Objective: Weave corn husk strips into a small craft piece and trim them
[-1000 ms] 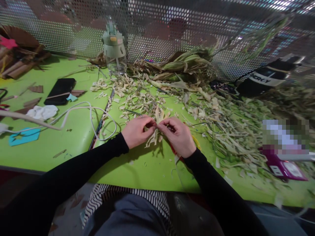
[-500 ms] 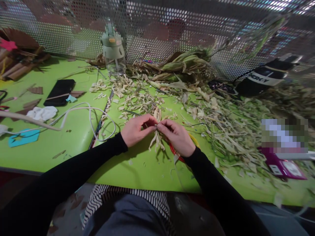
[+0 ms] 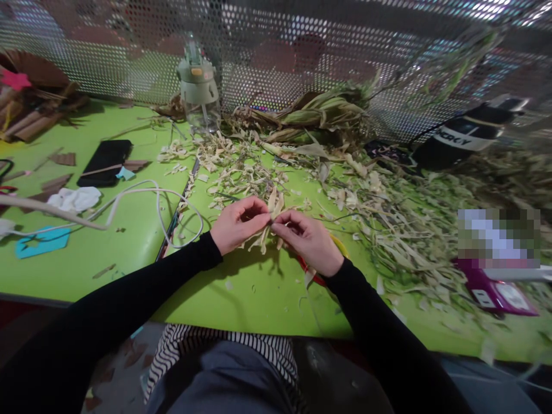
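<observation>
Over the green table, my left hand [image 3: 241, 223] and my right hand [image 3: 308, 238] meet fingertip to fingertip. Both pinch a small bundle of dried husk strips [image 3: 264, 238], whose pale ends stick out above and below the fingers. Exactly where the fingertips grip is too small to make out. Partly under my right hand lies a red and yellow ring-shaped thing [image 3: 307, 267], mostly hidden. Beyond the hands, pale husk scraps [image 3: 245, 172] are scattered.
A clear bottle [image 3: 200, 92] stands by the perforated metal screen. Long dried husks [image 3: 319, 115] lie beside it. On the left are a black phone [image 3: 106, 163], a white cable [image 3: 157, 201] and a blue tag [image 3: 43, 241]. To the right are a black bottle [image 3: 463, 138] and a purple packet [image 3: 500, 293].
Both hands have shifted slightly left and up with the husk bundle. The bundle has turned, so its lower ends now spread more to the left, under my left fingers.
</observation>
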{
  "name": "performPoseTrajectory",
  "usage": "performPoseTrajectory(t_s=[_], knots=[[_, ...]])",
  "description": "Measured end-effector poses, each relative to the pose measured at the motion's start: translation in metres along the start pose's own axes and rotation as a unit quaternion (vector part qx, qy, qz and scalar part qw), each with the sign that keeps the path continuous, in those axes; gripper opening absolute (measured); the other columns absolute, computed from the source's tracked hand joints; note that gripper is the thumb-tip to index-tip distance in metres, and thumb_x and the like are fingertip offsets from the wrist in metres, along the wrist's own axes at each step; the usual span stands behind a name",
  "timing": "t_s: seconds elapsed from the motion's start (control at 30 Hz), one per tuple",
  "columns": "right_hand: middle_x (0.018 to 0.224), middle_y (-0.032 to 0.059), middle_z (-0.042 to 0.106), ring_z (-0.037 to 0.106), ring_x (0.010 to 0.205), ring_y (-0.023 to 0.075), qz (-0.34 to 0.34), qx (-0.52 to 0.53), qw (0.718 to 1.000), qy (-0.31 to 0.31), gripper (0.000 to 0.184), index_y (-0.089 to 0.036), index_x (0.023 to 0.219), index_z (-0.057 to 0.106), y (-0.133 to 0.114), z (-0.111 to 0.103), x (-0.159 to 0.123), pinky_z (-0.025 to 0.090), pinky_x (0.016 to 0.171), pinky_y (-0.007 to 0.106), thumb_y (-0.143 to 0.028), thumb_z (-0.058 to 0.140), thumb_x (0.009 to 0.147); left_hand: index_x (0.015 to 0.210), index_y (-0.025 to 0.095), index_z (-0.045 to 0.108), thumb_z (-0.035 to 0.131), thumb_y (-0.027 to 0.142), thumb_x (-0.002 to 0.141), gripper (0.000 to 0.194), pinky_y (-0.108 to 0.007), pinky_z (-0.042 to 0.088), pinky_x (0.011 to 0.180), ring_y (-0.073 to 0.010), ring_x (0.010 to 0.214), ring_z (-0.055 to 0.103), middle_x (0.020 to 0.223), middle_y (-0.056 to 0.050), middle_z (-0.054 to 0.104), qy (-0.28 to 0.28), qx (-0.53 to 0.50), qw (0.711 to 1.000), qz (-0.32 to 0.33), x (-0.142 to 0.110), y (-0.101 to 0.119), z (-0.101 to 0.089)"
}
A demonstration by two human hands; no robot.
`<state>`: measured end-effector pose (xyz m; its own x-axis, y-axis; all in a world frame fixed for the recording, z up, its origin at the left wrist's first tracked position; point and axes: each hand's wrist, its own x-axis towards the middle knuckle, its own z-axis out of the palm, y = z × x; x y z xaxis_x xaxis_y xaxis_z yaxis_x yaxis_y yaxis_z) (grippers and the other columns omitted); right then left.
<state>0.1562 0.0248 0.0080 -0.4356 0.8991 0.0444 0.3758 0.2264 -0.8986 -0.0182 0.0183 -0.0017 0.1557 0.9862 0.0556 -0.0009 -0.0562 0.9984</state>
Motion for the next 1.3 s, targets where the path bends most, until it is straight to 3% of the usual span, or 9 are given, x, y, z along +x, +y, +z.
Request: performPoseTrajectory(t_s=[0.17,0.3,0.5,0.6,0.7,0.93,1.13,1.23,1.3], knots=[[0.069,-0.0012,0.06,0.05,0.057,0.0096,-0.062,-0.113,0.989,-0.079,0.013,-0.018,0.078,0.059,-0.005,-0.001,-0.001,0.039,0.054,0.023,-0.028,0.056,0.086,0.08,0.015,0.055,0.067,0.029,0.073,0.019,-0.019,0.041,0.058,-0.0062,0.062,0.051,0.075,0.002,0.059,0.022,-0.153,0.987,-0.054,0.003,-0.003,-0.002],[0.069,-0.0015,0.061,0.052,0.059,0.0102,-0.103,-0.126,0.97,-0.179,0.011,-0.019,0.079,0.061,-0.007,-0.002,0.0,0.041,0.058,0.025,-0.025,0.056,0.087,0.082,0.015,0.054,0.064,0.029,0.077,0.019,-0.018,0.041,0.057,-0.0061,0.063,0.052,0.078,0.0,0.062,0.007,-0.146,0.988,-0.042,0.006,-0.003,-0.006],[0.099,0.0043,0.059,0.049,0.06,0.0081,-0.082,0.077,0.994,-0.009,0.015,-0.02,0.078,0.052,-0.002,-0.005,-0.002,0.04,0.052,0.024,-0.031,0.054,0.087,0.077,0.014,0.052,0.062,0.023,0.079,0.014,-0.016,0.037,0.048,-0.0042,0.052,0.048,0.067,0.003,0.055,-0.019,-0.101,0.992,-0.078,0.009,-0.005,-0.009],[0.083,0.0002,0.058,0.043,0.047,0.0056,-0.014,0.182,0.982,-0.052,0.02,-0.021,0.082,0.047,0.001,0.0,-0.004,0.03,0.039,0.02,-0.038,0.047,0.091,0.079,0.014,0.052,0.062,0.022,0.08,0.012,-0.015,0.035,0.046,-0.0034,0.052,0.048,0.071,0.002,0.057,-0.043,-0.159,0.983,-0.085,0.007,-0.005,-0.003],[0.066,-0.0047,0.047,0.04,0.048,0.0061,0.021,0.156,0.985,-0.065,0.024,-0.021,0.08,0.045,0.0,0.008,-0.004,0.028,0.04,0.019,-0.041,0.047,0.091,0.081,0.016,0.049,0.06,0.022,0.081,0.013,-0.015,0.031,0.042,-0.0027,0.048,0.045,0.073,0.003,0.059,-0.033,-0.258,0.959,-0.113,0.004,-0.003,0.003],[0.059,-0.0063,0.039,0.033,0.049,0.0077,-0.02,0.0,0.999,-0.032,0.026,-0.02,0.078,0.046,-0.005,0.009,-0.006,0.028,0.047,0.022,-0.04,0.044,0.094,0.08,0.016,0.048,0.062,0.017,0.08,0.014,-0.012,0.027,0.039,-0.0018,0.043,0.042,0.059,0.006,0.054,-0.065,-0.232,0.958,-0.154,0.001,0.004,0.0],[0.064,-0.0039,0.045,0.04,0.056,0.0097,-0.042,0.054,0.997,-0.033,0.028,-0.02,0.077,0.047,0.002,-0.003,-0.002,0.034,0.053,0.024,-0.044,0.047,0.091,0.082,0.015,0.051,0.068,0.019,0.076,0.018,-0.015,0.043,0.051,-0.0044,0.056,0.055,0.071,0.003,0.059,-0.058,-0.223,0.958,-0.173,0.002,0.001,0.0],[0.073,-0.0011,0.053,0.048,0.064,0.011,-0.072,0.097,0.992,-0.022,0.026,-0.019,0.08,0.051,-0.002,-0.008,0.002,0.04,0.061,0.025,-0.042,0.047,0.092,0.081,0.014,0.055,0.065,0.037,0.08,0.025,-0.019,0.045,0.051,-0.0068,0.055,0.056,0.073,0.0,0.06,-0.065,-0.199,0.951,-0.229,0.004,0.0,-0.001],[0.075,-0.0006,0.056,0.051,0.066,0.0109,-0.083,0.125,0.988,-0.035,0.023,-0.019,0.081,0.052,-0.007,-0.011,0.003,0.042,0.064,0.026,-0.038,0.048,0.093,0.081,0.012,0.059,0.055,0.052,0.083,0.041,-0.021,0.046,0.052,-0.01,0.058,0.059,0.074,-0.005,0.063,-0.138,-0.2,0.928,-0.281,0.005,0.0,-0.002]])
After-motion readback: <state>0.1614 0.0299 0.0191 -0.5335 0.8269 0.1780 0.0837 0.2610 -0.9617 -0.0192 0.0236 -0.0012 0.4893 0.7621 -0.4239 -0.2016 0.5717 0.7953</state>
